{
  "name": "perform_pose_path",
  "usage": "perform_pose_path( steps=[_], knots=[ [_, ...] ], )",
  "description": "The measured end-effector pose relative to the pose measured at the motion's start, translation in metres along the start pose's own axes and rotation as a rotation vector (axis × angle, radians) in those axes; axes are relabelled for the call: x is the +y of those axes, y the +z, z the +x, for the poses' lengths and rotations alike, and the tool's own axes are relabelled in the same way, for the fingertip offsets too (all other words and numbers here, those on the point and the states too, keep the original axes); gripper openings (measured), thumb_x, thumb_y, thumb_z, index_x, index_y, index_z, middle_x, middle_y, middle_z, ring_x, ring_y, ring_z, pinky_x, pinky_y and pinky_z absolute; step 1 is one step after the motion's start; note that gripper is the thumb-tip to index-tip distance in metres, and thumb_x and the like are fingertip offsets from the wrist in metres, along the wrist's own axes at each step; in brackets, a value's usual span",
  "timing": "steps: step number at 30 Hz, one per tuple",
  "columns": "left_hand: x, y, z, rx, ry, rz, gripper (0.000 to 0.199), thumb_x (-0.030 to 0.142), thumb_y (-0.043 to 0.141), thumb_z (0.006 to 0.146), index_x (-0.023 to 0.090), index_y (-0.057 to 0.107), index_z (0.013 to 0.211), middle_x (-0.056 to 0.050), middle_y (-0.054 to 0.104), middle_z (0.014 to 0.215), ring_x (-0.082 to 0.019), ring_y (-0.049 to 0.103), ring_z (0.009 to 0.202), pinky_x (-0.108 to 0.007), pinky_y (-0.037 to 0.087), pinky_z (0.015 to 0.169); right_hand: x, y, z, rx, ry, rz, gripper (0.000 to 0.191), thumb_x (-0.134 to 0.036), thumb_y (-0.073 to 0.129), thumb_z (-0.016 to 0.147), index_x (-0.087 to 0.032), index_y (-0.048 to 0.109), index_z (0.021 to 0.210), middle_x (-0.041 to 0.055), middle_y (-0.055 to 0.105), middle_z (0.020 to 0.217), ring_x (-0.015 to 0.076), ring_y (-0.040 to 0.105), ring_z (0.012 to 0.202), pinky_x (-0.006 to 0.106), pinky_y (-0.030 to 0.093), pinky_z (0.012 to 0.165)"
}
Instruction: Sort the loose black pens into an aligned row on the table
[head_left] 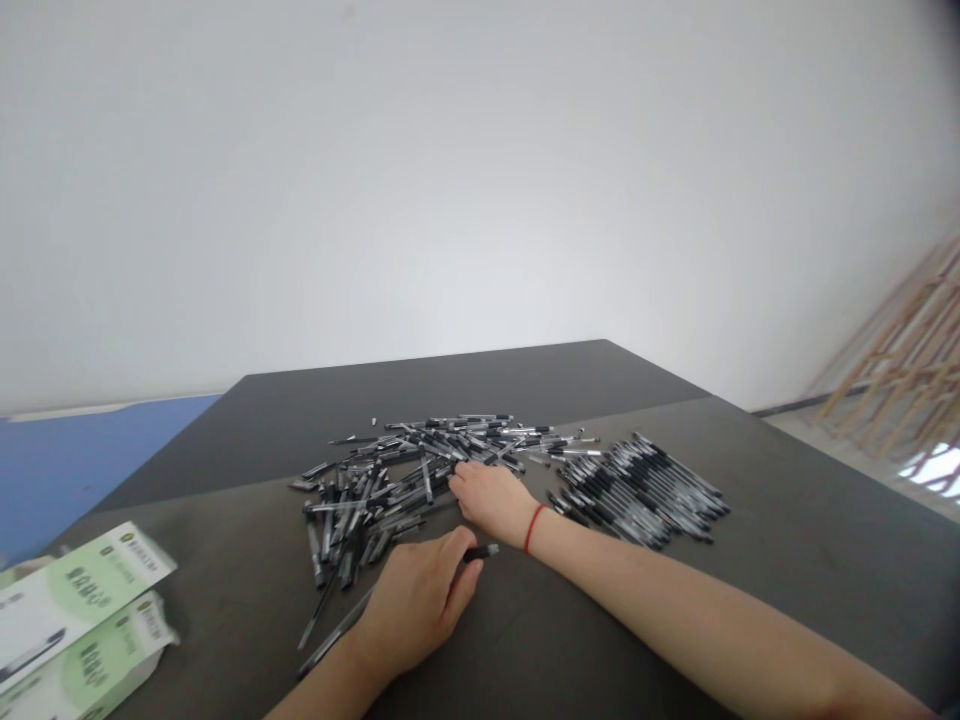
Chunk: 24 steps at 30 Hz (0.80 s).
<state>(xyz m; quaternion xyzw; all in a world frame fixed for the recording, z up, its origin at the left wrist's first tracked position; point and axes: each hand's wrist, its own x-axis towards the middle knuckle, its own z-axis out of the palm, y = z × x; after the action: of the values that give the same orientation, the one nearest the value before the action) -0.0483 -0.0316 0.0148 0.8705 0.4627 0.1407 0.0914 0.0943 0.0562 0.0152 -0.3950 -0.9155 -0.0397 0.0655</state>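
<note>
My left hand point(421, 600) is closed around a pen point(481, 551), with its dark end sticking out past the thumb and forefinger. At the near edge of a loose pile of pens point(405, 485), my right hand point(491, 500) has its fingers curled down among them. Whatever lies under those fingertips is hidden. The piled pens are clear with black parts and point in many directions. Another pen point(336, 632) lies partly behind my left hand. Right of my right hand, a row of pens point(645, 490) lies roughly parallel and close together.
White and green printed boxes point(90, 600) stand at the table's near left corner. The dark grey table point(795, 540) reaches back toward a white wall point(480, 200). Blue floor covering point(150, 440) shows at left, and wooden slats point(907, 370) stand beyond the right side.
</note>
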Motion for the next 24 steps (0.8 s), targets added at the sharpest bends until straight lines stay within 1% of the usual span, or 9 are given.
perform_pose_path(
  steps=[3, 6, 9, 11, 13, 16, 18, 20, 24],
  knots=[
    [-0.002, 0.002, 0.002, 0.008, -0.029, 0.019, 0.015, 0.030, 0.035, 0.093, 0.022, 0.048, 0.092, 0.000, 0.064, 0.076, -0.017, 0.060, 0.068, -0.026, 0.035, 0.060, 0.008, -0.011, -0.021, 0.033, 0.041, -0.017, 0.012, -0.016, 0.048, 0.084, -0.014, 0.058, 0.090, 0.0095, 0.059, 0.097, 0.0210, 0.054, 0.092, 0.028, 0.044, 0.072],
    [-0.005, 0.003, 0.003, 0.020, -0.061, 0.023, 0.017, 0.031, 0.034, 0.093, 0.022, 0.049, 0.092, 0.000, 0.065, 0.078, -0.017, 0.061, 0.070, -0.025, 0.035, 0.061, 0.022, -0.021, -0.050, 0.087, 0.158, 0.066, 0.008, -0.014, 0.049, 0.081, -0.016, 0.056, 0.085, 0.0067, 0.059, 0.089, 0.0183, 0.054, 0.084, 0.027, 0.041, 0.071],
    [-0.008, 0.004, 0.004, 0.034, -0.093, 0.025, 0.019, 0.032, 0.034, 0.094, 0.022, 0.050, 0.091, 0.000, 0.065, 0.079, -0.016, 0.060, 0.069, -0.025, 0.035, 0.061, 0.040, -0.027, -0.083, 0.102, 0.281, 0.317, 0.007, -0.012, 0.049, 0.078, -0.018, 0.052, 0.078, 0.0001, 0.056, 0.072, 0.0132, 0.051, 0.066, 0.025, 0.037, 0.062],
    [-0.010, 0.004, 0.004, 0.033, -0.110, 0.022, 0.020, 0.033, 0.034, 0.094, 0.022, 0.050, 0.090, 0.000, 0.064, 0.078, -0.016, 0.060, 0.069, -0.025, 0.034, 0.060, 0.052, -0.030, -0.102, 0.121, 0.339, 0.553, 0.005, -0.015, 0.048, 0.079, -0.018, 0.051, 0.077, -0.0019, 0.054, 0.068, 0.0116, 0.048, 0.062, 0.023, 0.036, 0.059],
    [-0.012, 0.003, 0.004, 0.026, -0.125, 0.017, 0.020, 0.033, 0.034, 0.094, 0.022, 0.050, 0.089, 0.000, 0.064, 0.078, -0.016, 0.060, 0.069, -0.024, 0.034, 0.061, 0.063, -0.032, -0.115, 0.143, 0.403, 0.801, 0.004, -0.021, 0.049, 0.081, -0.018, 0.049, 0.078, -0.0027, 0.052, 0.068, 0.0110, 0.048, 0.061, 0.023, 0.036, 0.058],
    [-0.013, 0.002, 0.005, 0.010, -0.144, 0.010, 0.020, 0.034, 0.035, 0.093, 0.022, 0.051, 0.088, 0.000, 0.063, 0.076, -0.016, 0.059, 0.069, -0.025, 0.034, 0.061, 0.072, -0.036, -0.123, 0.159, 0.466, 1.109, 0.012, -0.029, 0.051, 0.082, -0.018, 0.048, 0.081, -0.0041, 0.050, 0.065, 0.0099, 0.048, 0.057, 0.023, 0.038, 0.058],
    [-0.013, 0.001, 0.006, 0.002, -0.150, 0.007, 0.020, 0.034, 0.035, 0.093, 0.022, 0.051, 0.087, 0.001, 0.062, 0.075, -0.016, 0.059, 0.069, -0.025, 0.034, 0.061, 0.073, -0.038, -0.123, 0.164, 0.467, 1.222, 0.016, -0.033, 0.052, 0.082, -0.018, 0.049, 0.082, -0.0046, 0.049, 0.064, 0.0095, 0.048, 0.056, 0.023, 0.039, 0.059],
    [-0.014, 0.001, 0.005, -0.004, -0.153, 0.007, 0.021, 0.035, 0.035, 0.093, 0.022, 0.051, 0.088, 0.001, 0.062, 0.075, -0.016, 0.059, 0.069, -0.025, 0.034, 0.061, 0.071, -0.039, -0.121, 0.158, 0.463, 1.268, 0.019, -0.036, 0.054, 0.082, -0.017, 0.049, 0.081, -0.0047, 0.049, 0.064, 0.0092, 0.048, 0.055, 0.023, 0.038, 0.059],
    [-0.015, 0.002, 0.004, -0.008, -0.143, 0.005, 0.021, 0.035, 0.035, 0.093, 0.023, 0.051, 0.090, 0.001, 0.062, 0.076, -0.017, 0.059, 0.070, -0.026, 0.035, 0.062, 0.067, -0.036, -0.118, 0.146, 0.457, 1.259, 0.018, -0.034, 0.055, 0.081, -0.017, 0.049, 0.079, -0.0045, 0.050, 0.066, 0.0089, 0.049, 0.056, 0.024, 0.039, 0.060]
  ],
)
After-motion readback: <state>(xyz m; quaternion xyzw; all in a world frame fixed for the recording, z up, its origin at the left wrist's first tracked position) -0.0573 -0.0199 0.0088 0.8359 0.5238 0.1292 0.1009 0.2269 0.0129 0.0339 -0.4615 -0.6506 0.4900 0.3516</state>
